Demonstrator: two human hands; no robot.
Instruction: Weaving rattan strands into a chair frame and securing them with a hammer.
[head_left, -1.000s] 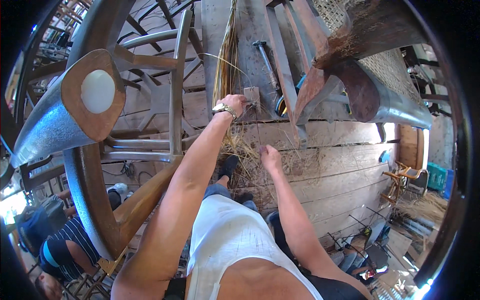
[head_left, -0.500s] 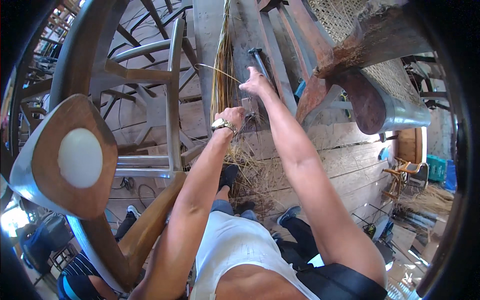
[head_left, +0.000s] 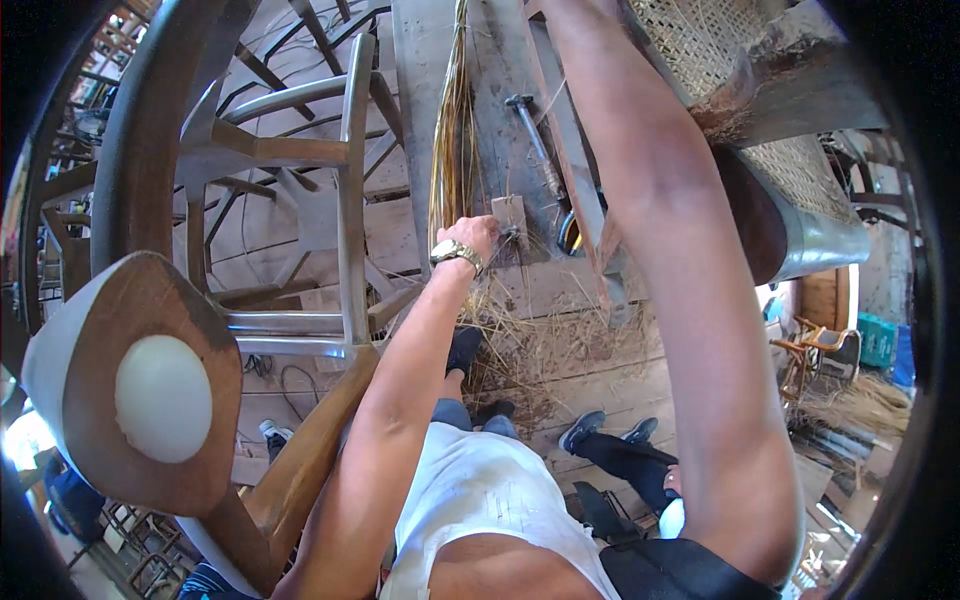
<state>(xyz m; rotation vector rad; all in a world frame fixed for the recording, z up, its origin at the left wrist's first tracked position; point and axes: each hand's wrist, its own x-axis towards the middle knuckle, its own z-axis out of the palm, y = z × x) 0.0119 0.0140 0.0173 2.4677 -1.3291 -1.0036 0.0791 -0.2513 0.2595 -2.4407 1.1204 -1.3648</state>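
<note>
Left hand: my left hand (head_left: 472,238), with a wristwatch (head_left: 456,254) on the wrist, is stretched out ahead of me and closed around the lower ends of the bundle of reeds (head_left: 452,140) — fingers wrapped, not spread.
Reeds: a long straw-coloured bundle running up and away from my fist, lying along the wooden workbench (head_left: 500,120); loose strands trail below my hand onto the plank floor (head_left: 590,370).
Wooden block: a small block (head_left: 508,216) sits on the bench just beside my knuckles, to their right; whether I touch it I cannot tell.
Right hand: my right forearm (head_left: 680,280) rises steeply across the view and the hand itself leaves the frame at the top edge — its grip is out of sight.
Hammer: a hammer (head_left: 530,135) lies on the bench right of the reeds, apart from my left hand.
Chair frame: an unseated wooden chair frame (head_left: 340,200) stands to my left.
Woven seat: caned weave (head_left: 700,50) shows upper right, beside my right arm.
</note>
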